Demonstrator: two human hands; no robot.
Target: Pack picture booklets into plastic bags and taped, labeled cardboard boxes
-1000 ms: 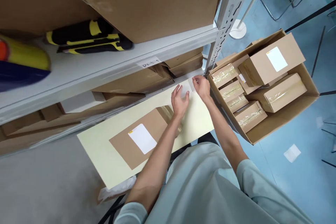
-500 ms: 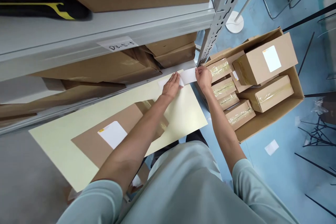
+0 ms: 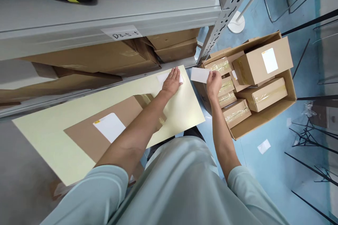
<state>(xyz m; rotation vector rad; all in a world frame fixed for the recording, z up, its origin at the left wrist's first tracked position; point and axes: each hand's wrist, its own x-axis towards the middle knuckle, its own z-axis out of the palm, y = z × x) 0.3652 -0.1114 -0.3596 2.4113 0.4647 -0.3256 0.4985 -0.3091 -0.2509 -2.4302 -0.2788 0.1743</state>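
My left hand (image 3: pixel 172 83) lies flat with outstretched fingers on a white label-like piece of paper (image 3: pixel 161 78). That paper rests near the far right corner of a pale yellow board (image 3: pixel 188 102), partly covered by the hand. My right hand (image 3: pixel 214 83) pinches the end of a white paper slip (image 3: pixel 199 75), held off the board's right edge beside the open carton. On the board sits a closed cardboard box (image 3: pixel 126 110) with a white label (image 3: pixel 109 130) and tape on it; my left forearm hides part of it.
A large open carton (image 3: pixel 266 119) at right holds several taped boxes. Metal shelving (image 3: pixel 158 23) marked D3-5-5 runs along the far side, with cardboard boxes on it and its perforated post (image 3: pixel 227 14) near the carton. Paper (image 3: pixel 264 146) lies on the blue floor.
My right hand has moved right with the slip, which is now apart from the paper under my left hand. My left hand stays flat on the board. The view has shifted slightly.
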